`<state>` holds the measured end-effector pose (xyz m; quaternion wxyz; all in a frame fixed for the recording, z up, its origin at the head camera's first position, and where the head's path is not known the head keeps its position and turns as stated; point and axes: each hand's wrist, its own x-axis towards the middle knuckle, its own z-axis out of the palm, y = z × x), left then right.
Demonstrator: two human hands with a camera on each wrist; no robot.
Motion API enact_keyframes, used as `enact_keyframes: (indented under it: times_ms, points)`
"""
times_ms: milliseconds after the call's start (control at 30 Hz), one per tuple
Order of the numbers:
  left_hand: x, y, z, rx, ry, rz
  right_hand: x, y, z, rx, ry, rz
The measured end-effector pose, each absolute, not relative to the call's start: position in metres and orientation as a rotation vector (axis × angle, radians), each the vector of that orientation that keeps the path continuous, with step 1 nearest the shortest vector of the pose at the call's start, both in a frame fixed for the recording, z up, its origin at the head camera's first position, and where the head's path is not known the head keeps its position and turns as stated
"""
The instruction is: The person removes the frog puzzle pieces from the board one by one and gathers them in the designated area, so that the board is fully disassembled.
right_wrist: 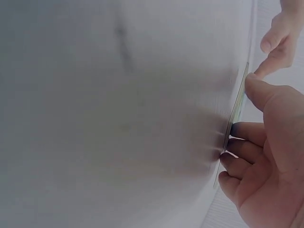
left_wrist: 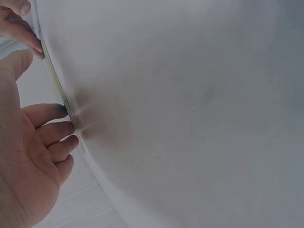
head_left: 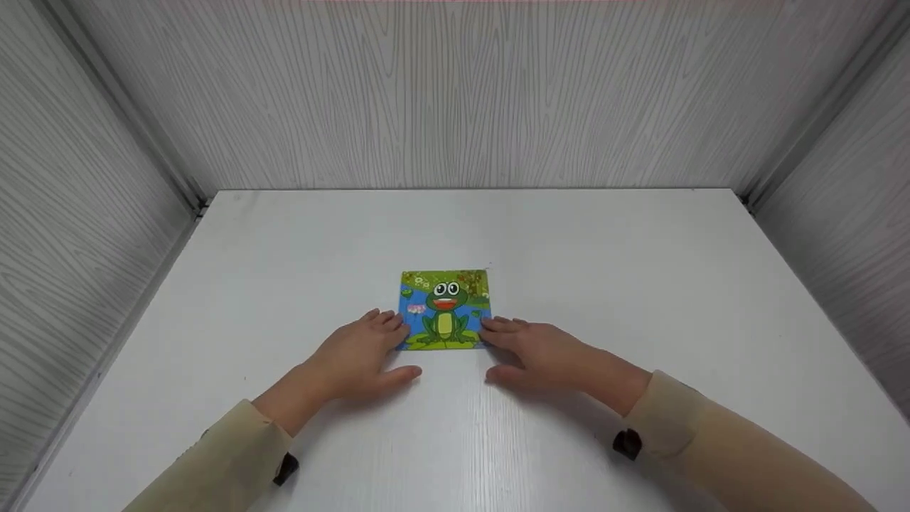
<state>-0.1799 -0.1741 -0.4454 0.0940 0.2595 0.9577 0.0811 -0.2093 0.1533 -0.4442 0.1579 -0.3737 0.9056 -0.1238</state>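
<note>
Taking the card as the mark, since both hands meet it, the left sleeve and right sleeve come nearest, off to its near left and near right, each with a small black piece at the cuff. Closer in, the left hand touches the card's left edge, its fingers loosely extended and its thumb apart, just nearer than the edge; the right hand mirrors it at the right edge. Neither is clamped on anything. Between them the card, printed with a frog, lies flat on the tabletop. It looks thin, light and fairly stiff; the smooth face may slide under fingertips, so its two side edges seem the best hold, with even, gentle pressure lest it bow. Well beyond the card's far edge stands the back wall, grey and wood-grained.
</note>
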Motion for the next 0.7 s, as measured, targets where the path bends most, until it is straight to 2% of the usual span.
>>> enact_keyframes:
  times_ms: [700]
  points:
    - [-0.146, -0.134, -0.441, 0.988, 2.741, 0.16, -0.161, 0.211, -0.44, -1.05, 2.547, -0.413]
